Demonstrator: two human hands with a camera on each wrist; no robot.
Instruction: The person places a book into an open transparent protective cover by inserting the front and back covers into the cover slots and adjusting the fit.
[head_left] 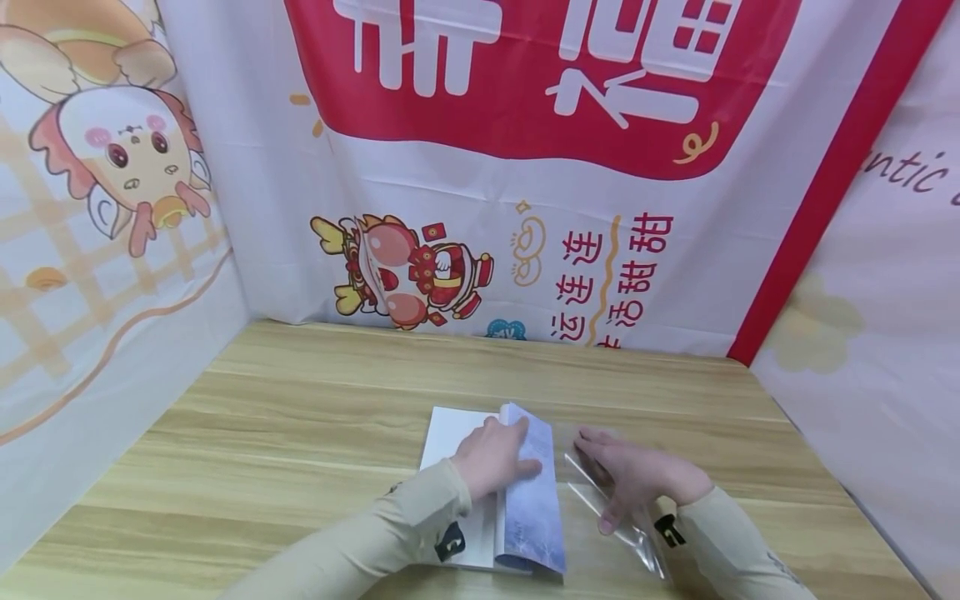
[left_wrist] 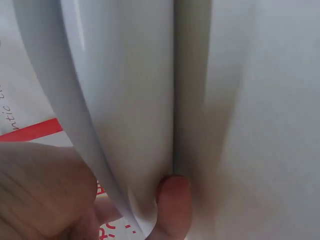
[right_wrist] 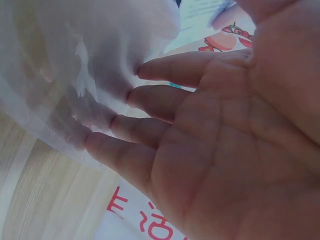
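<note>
A book with a blue-grey patterned cover (head_left: 534, 508) lies on the table, its white page (head_left: 453, 427) showing on the left. My left hand (head_left: 491, 458) holds the bent cover. In the left wrist view, one finger (left_wrist: 175, 202) curls against the white rolled sheet (left_wrist: 125, 90), with the rest of the hand beyond it. To the right, my right hand (head_left: 637, 475) rests on a clear plastic film (head_left: 588, 496). The right wrist view shows its fingers nearly straight, their tips touching the crinkled film (right_wrist: 55, 75).
The wood-grain table (head_left: 300, 417) stretches around both hands. A printed cloth (head_left: 525, 183) with red and white patterns hangs at the back edge. More cloth walls stand at the left (head_left: 112, 292) and right (head_left: 862, 333).
</note>
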